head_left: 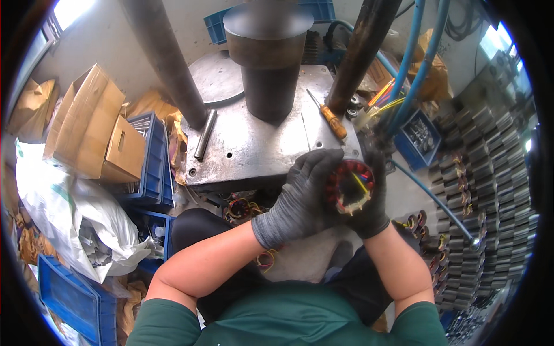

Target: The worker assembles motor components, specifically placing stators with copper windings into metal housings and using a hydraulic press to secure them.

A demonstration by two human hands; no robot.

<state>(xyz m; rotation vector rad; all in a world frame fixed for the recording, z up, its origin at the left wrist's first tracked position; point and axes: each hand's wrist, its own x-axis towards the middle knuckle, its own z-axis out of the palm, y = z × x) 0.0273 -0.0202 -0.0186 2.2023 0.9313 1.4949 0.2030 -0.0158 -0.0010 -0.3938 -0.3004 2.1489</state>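
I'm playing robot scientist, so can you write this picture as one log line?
wound ring: held between left hand, right hand | metal plate: wooden-handled tool, metal tube lying on top

The left hand (311, 190) and the right hand (376, 202) wear gloves (271, 226) of knitted cloth, matt and slightly rough. The ring-shaped part (332, 193) has a red surface with some gloss (its exact material I cannot tell). The desk (259, 151) is of bare metal, shiny but worn. The tube (205, 135) is of smooth, polished metal; the screwdriver (333, 121) has a glossy wooden handle. The box (86, 128) is of matt cardboard, the bag (69, 199) of thin, wrinkled plastic, the crate (108, 314) of smooth plastic.
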